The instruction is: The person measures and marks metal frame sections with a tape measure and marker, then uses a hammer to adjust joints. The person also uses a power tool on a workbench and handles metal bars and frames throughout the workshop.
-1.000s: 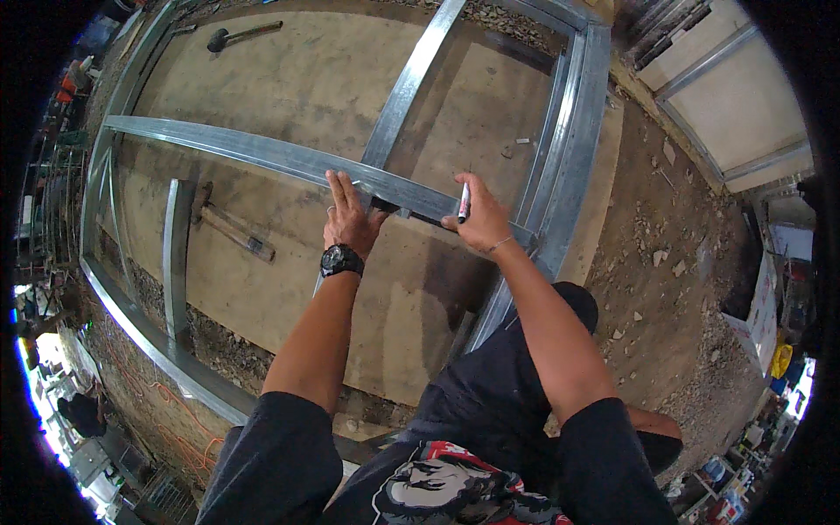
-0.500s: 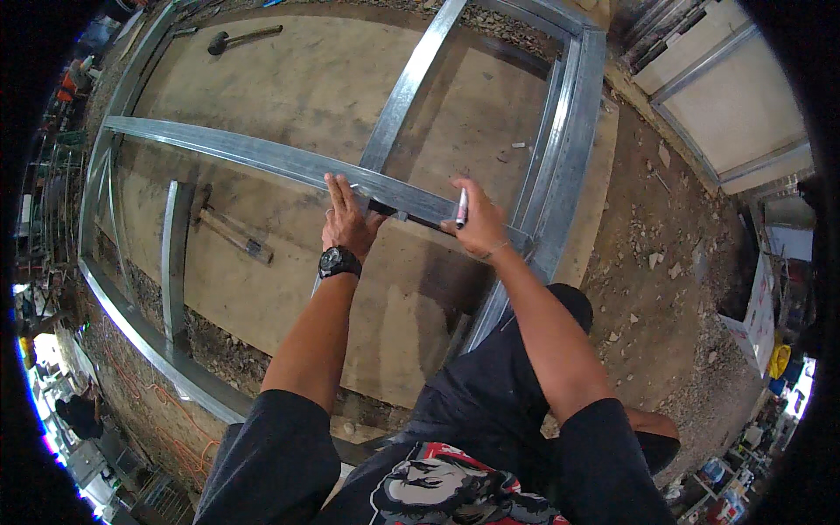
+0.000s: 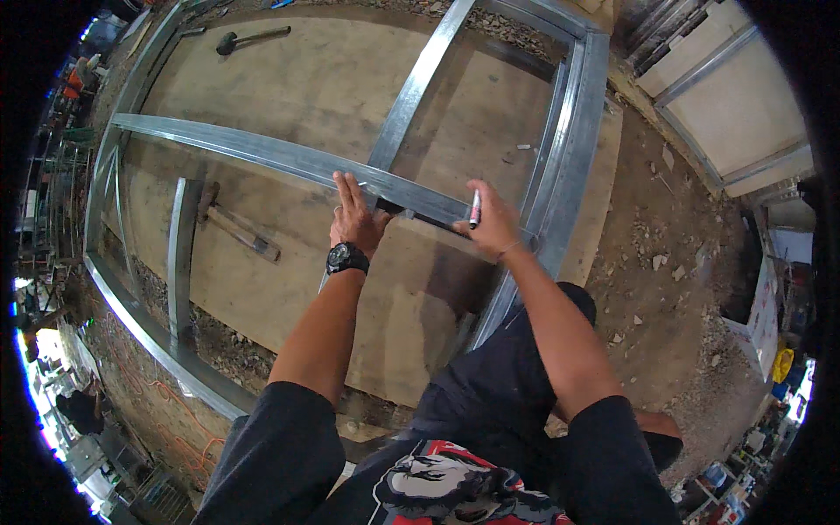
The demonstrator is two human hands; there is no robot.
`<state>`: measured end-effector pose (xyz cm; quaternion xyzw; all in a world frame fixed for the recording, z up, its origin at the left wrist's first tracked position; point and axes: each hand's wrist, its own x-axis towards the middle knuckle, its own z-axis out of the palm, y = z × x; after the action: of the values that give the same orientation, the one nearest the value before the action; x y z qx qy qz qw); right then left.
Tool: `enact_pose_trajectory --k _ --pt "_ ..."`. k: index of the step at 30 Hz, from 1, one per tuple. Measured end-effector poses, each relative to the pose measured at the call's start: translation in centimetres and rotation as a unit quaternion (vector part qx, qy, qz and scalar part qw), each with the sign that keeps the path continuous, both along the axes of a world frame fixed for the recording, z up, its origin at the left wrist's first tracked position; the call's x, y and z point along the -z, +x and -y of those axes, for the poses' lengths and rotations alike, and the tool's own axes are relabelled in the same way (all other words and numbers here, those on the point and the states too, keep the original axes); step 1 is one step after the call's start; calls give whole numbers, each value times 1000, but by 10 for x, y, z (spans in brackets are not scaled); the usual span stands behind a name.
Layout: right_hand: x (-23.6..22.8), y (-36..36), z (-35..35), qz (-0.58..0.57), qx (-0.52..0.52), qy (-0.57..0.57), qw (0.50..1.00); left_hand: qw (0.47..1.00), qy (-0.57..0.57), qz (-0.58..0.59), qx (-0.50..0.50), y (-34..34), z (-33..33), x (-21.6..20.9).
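My left hand (image 3: 355, 224), with a black watch on its wrist, lies with fingers stretched out on the galvanized steel crossbar (image 3: 289, 157). Its thumb is spread toward a dark, straight-edged piece (image 3: 418, 217) along the bar's near side; I cannot make out its exact kind. Farther right, my right hand (image 3: 495, 224) is closed around a marker with a white barrel and a black end (image 3: 475, 210). The marker is held upright over the bar's near edge, close to where the bar meets the frame's right side. Whether its tip touches the metal is hidden.
The crossbar belongs to a large steel frame (image 3: 573, 166) above a plywood sheet (image 3: 289, 79). A mallet (image 3: 229, 42) lies at the far left, and a wooden-handled hammer (image 3: 236, 227) nearer. A short steel stud (image 3: 182, 254) joins the left side. Stony dirt (image 3: 652, 262) spreads rightward.
The whole view has shifted slightly, so the frame appears a little farther right. Both hands keep nearly the same places along the crossbar, and the marker stays in my right hand.
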<state>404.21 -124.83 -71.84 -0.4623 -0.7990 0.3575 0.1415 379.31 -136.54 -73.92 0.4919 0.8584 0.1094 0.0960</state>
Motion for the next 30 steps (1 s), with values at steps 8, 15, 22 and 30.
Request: enact_pose_trajectory --k 8,15,22,30 --pt "-5 -8 1 53 8 -31 998 1000 -2 5 -7 3 1 -6" --pt "-8 -4 -17 45 -28 -17 998 999 -23 30 -9 1 -2 -13" --pt "-29 57 -34 153 -86 -97 980 999 -24 35 -19 3 2 -10" --pt "-32 62 -33 128 -126 -61 982 999 -24 25 -18 2 3 -11"
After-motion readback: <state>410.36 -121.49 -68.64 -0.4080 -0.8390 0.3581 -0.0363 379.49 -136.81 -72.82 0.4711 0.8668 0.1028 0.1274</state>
